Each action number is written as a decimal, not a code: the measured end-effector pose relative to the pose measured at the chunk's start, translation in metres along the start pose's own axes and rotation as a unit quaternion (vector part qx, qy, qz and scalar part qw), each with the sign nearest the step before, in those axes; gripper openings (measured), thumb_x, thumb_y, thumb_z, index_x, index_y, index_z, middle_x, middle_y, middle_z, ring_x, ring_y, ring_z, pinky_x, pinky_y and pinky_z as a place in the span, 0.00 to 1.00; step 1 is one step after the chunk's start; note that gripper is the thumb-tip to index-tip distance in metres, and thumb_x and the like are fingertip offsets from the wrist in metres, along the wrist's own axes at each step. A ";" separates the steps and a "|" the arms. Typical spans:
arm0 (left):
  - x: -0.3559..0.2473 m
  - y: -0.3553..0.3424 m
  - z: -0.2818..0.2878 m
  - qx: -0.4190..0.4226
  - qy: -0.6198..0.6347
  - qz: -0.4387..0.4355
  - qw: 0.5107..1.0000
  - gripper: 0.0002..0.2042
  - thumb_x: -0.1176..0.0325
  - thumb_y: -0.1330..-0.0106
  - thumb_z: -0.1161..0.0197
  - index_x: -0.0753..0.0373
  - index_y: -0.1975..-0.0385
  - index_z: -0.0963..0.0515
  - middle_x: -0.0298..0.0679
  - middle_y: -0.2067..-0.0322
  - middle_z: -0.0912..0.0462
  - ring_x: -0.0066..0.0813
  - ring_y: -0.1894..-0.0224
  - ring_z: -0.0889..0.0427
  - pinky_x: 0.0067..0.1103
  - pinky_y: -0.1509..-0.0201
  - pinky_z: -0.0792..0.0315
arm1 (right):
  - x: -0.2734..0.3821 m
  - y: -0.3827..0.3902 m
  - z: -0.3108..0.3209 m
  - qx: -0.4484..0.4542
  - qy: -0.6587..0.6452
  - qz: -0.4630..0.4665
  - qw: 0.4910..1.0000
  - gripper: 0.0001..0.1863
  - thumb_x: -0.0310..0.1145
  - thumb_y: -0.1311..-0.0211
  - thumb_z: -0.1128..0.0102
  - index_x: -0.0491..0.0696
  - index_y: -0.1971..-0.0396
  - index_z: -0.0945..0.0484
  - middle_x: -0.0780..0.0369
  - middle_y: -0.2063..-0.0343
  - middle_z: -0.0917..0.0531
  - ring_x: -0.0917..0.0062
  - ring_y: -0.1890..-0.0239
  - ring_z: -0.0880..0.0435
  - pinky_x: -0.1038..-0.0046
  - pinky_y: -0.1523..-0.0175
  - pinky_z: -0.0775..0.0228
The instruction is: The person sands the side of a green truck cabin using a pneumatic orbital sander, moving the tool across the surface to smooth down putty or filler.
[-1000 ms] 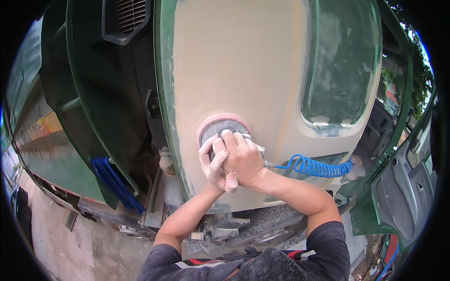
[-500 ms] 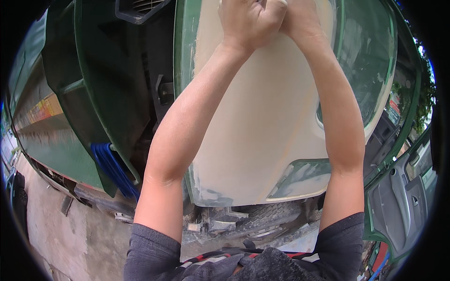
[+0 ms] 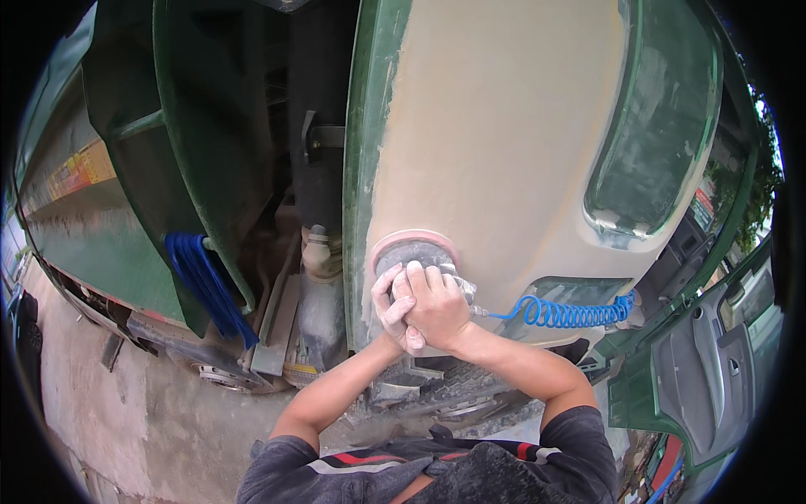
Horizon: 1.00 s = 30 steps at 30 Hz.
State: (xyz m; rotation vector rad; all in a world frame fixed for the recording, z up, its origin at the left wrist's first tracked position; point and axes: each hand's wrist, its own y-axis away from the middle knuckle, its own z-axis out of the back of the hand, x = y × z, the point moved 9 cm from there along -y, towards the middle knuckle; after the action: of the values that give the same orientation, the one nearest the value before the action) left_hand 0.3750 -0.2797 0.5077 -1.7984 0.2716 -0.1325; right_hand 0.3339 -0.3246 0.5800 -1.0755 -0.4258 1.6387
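Both my hands are wrapped round a round air sander (image 3: 415, 251), whose reddish-rimmed disc lies against the beige filler on a green vehicle panel (image 3: 495, 126). My left hand (image 3: 391, 304), dusted white, grips the sander from the left side. Over it lies my right hand (image 3: 442, 309), fingers curled across the left one and the tool's top. Much of the sander body is hidden under the hands. From its right side runs a coiled blue air hose (image 3: 575, 312).
Left of the panel, across a dark gap, stands a green truck body (image 3: 109, 260) with a blue cloth-like bundle (image 3: 210, 290) hanging from its frame. A sanded green recess (image 3: 651, 143) sits in the panel's right side. An open vehicle door (image 3: 714, 370) stands at right.
My hands have come from the top of the view down toward me, near the panel's lower edge. The sander and blue hose now show.
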 end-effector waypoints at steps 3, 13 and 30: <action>0.007 -0.097 -0.014 -0.006 0.025 -0.055 0.998 0.26 0.48 0.30 0.52 0.57 0.38 0.34 0.63 0.42 0.32 0.60 0.40 0.27 0.50 0.38 0.31 | -0.034 -0.073 0.039 -0.044 0.004 -0.003 0.999 0.15 0.39 0.48 0.41 0.48 0.61 0.23 0.61 0.65 0.26 0.71 0.67 0.21 0.70 0.68 0.27; 0.007 -0.398 -0.120 -0.029 0.040 -0.148 0.988 0.21 0.60 0.34 0.49 0.62 0.44 0.23 0.60 0.54 0.18 0.59 0.51 0.19 0.40 0.44 0.26 | -0.199 -0.257 0.195 -0.109 0.090 -0.165 0.976 0.20 0.42 0.44 0.34 0.46 0.56 0.20 0.48 0.57 0.15 0.50 0.53 0.15 0.54 0.50 0.22; 0.006 -0.185 -0.047 0.000 0.069 -0.126 0.990 0.24 0.54 0.43 0.42 0.59 0.49 0.17 0.61 0.50 0.23 0.54 0.49 0.17 0.38 0.48 0.19 | -0.090 -0.114 0.092 -0.146 -0.013 -0.064 0.987 0.12 0.34 0.53 0.37 0.50 0.67 0.24 0.60 0.66 0.29 0.70 0.70 0.21 0.68 0.71 0.23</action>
State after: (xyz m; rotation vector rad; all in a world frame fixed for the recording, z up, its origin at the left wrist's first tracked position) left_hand 0.3909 -0.2843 0.6978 -1.8210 0.1423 -0.4370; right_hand 0.3263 -0.3433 0.7508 -1.2163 -0.7551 1.5069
